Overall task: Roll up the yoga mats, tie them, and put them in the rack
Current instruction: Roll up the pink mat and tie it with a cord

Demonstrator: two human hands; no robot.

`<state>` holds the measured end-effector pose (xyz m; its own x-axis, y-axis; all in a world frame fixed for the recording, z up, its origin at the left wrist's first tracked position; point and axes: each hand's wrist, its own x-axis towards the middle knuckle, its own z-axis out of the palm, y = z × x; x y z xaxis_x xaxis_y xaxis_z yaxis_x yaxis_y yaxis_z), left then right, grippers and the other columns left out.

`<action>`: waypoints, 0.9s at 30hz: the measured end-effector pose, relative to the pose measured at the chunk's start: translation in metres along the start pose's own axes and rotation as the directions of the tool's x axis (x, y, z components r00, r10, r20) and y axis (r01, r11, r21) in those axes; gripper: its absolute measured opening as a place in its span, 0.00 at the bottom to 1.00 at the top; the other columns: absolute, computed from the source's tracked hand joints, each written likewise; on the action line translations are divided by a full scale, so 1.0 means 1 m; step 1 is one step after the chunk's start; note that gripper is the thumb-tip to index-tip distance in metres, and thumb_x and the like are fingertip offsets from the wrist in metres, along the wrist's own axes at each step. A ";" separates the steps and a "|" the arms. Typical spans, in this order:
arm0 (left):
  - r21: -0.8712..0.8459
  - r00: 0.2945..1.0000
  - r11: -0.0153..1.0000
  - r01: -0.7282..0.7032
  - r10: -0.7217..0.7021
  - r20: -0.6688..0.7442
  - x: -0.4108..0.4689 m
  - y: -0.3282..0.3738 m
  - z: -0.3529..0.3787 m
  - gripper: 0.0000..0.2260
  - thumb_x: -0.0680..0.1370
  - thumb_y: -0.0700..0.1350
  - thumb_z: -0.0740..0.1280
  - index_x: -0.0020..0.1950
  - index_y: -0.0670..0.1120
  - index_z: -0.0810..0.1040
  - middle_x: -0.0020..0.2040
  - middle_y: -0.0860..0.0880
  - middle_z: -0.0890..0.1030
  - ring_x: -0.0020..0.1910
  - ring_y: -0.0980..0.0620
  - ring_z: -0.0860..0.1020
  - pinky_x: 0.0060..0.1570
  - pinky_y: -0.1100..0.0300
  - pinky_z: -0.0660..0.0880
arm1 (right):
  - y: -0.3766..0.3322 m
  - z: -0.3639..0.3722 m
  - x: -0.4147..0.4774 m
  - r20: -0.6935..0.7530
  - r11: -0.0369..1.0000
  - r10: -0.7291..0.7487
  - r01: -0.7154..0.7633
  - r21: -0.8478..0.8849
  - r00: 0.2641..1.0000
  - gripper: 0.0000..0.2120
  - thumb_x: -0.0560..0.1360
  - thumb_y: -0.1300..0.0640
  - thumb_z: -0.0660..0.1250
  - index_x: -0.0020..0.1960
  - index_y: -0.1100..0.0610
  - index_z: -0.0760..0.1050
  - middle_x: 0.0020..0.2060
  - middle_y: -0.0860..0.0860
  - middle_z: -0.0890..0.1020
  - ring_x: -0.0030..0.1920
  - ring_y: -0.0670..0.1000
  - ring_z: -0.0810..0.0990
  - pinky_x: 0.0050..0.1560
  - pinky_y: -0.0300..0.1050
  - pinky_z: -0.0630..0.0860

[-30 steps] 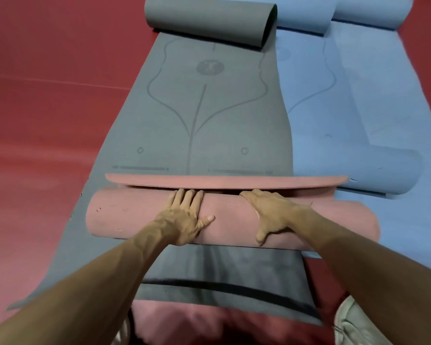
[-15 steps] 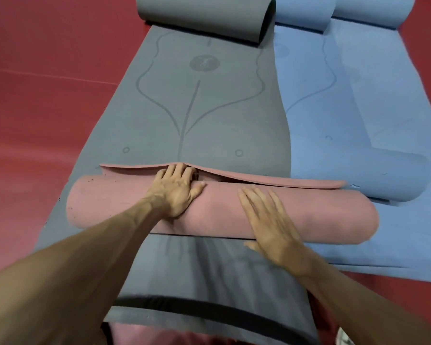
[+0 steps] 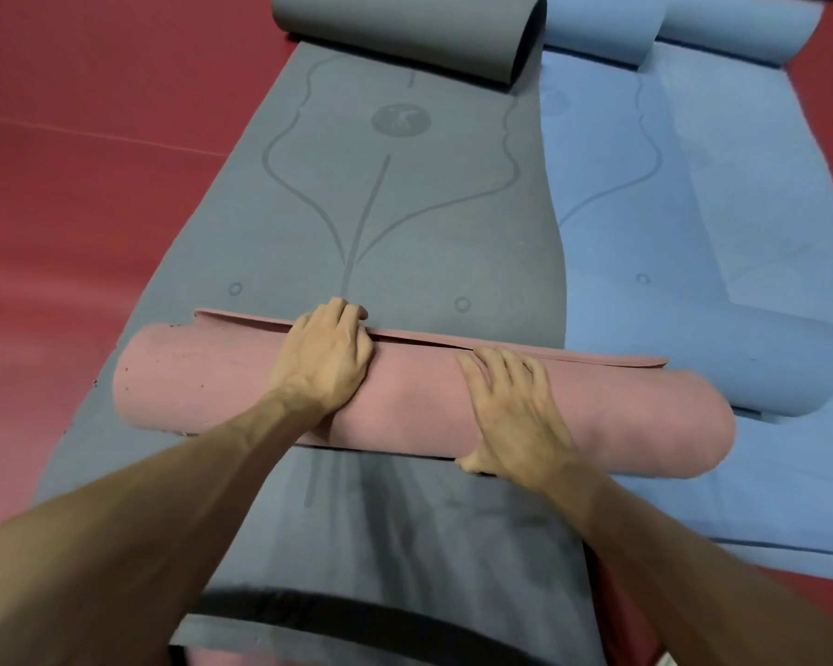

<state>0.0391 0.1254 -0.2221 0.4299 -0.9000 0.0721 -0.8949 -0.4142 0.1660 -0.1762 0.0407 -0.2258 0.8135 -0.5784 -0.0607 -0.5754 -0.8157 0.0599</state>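
A pink yoga mat (image 3: 645, 415), almost fully rolled, lies crosswise on a grey mat (image 3: 405, 223). Only a narrow strip of its loose end shows flat behind the roll. My left hand (image 3: 325, 360) lies over the top of the roll, its fingertips curled down onto that loose edge. My right hand (image 3: 513, 415) presses flat on the roll to the right, fingers straight and thumb tucked at the roll's near side. The grey mat's far end is curled up. Two blue mats (image 3: 693, 194) lie to the right, partly curled.
Red floor (image 3: 92, 194) spreads to the left and beyond the mats. A dark band (image 3: 357, 617) crosses the grey mat's near end. A curled blue mat end (image 3: 785, 372) sits just behind the pink roll's right end. No rack or tie is in view.
The pink roll has moved forward over its loose end, which is now narrower. My left hand has slid onto that far edge, and my right hand stays flat on the roll.
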 end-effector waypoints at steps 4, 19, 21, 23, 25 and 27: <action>0.055 0.989 0.995 0.080 -0.086 0.119 -0.014 0.004 0.001 0.31 0.75 0.56 0.39 0.70 0.47 0.68 0.70 0.48 0.71 0.69 0.50 0.68 0.69 0.56 0.56 | 0.003 -0.010 0.001 0.026 0.995 -0.028 0.026 0.093 0.999 0.49 0.56 0.23 0.61 0.65 0.56 0.70 0.64 0.54 0.70 0.63 0.57 0.68 0.61 0.56 0.60; 0.176 0.977 0.983 -0.059 0.020 0.214 0.014 0.001 0.005 0.30 0.76 0.53 0.39 0.76 0.45 0.58 0.75 0.48 0.62 0.76 0.53 0.55 0.75 0.49 0.40 | 0.015 -0.005 0.054 0.026 0.980 0.123 -0.125 0.153 0.992 0.38 0.73 0.28 0.44 0.71 0.51 0.64 0.69 0.51 0.71 0.76 0.53 0.58 0.74 0.64 0.38; 0.218 0.979 0.967 -0.129 0.089 0.184 0.018 0.001 0.004 0.35 0.71 0.54 0.34 0.73 0.45 0.63 0.69 0.47 0.68 0.72 0.51 0.61 0.75 0.48 0.39 | 0.015 -0.005 0.056 0.065 0.976 0.127 -0.137 0.172 0.990 0.37 0.73 0.27 0.43 0.69 0.50 0.66 0.65 0.51 0.75 0.71 0.52 0.67 0.74 0.63 0.42; 0.210 0.978 0.967 -0.145 0.108 0.178 0.019 0.000 0.004 0.36 0.70 0.55 0.33 0.72 0.45 0.64 0.67 0.47 0.69 0.71 0.50 0.63 0.75 0.48 0.40 | 0.015 -0.008 0.057 0.116 0.972 0.140 -0.158 0.171 0.983 0.37 0.73 0.26 0.42 0.68 0.49 0.67 0.63 0.52 0.77 0.66 0.54 0.72 0.73 0.62 0.48; 0.194 0.973 0.969 -0.151 0.110 0.205 0.015 0.001 0.003 0.38 0.70 0.55 0.31 0.74 0.45 0.61 0.72 0.47 0.66 0.74 0.51 0.58 0.75 0.47 0.40 | 0.013 -0.008 0.054 0.120 0.977 0.150 -0.166 0.137 0.981 0.38 0.72 0.26 0.40 0.65 0.49 0.70 0.59 0.52 0.79 0.63 0.54 0.73 0.70 0.60 0.54; 0.189 0.963 0.970 -0.153 0.103 0.250 0.007 0.002 0.003 0.39 0.69 0.54 0.29 0.77 0.45 0.56 0.78 0.49 0.58 0.77 0.53 0.51 0.75 0.46 0.39 | 0.008 -0.006 0.045 0.032 0.982 0.155 -0.157 0.101 0.987 0.35 0.72 0.27 0.42 0.58 0.51 0.72 0.53 0.52 0.79 0.58 0.54 0.74 0.66 0.57 0.58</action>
<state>0.0401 0.1176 -0.2240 0.2918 -0.9431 -0.1593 -0.9564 -0.2899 -0.0358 -0.1438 0.0084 -0.2222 0.7115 -0.6977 -0.0830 -0.7017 -0.7118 -0.0317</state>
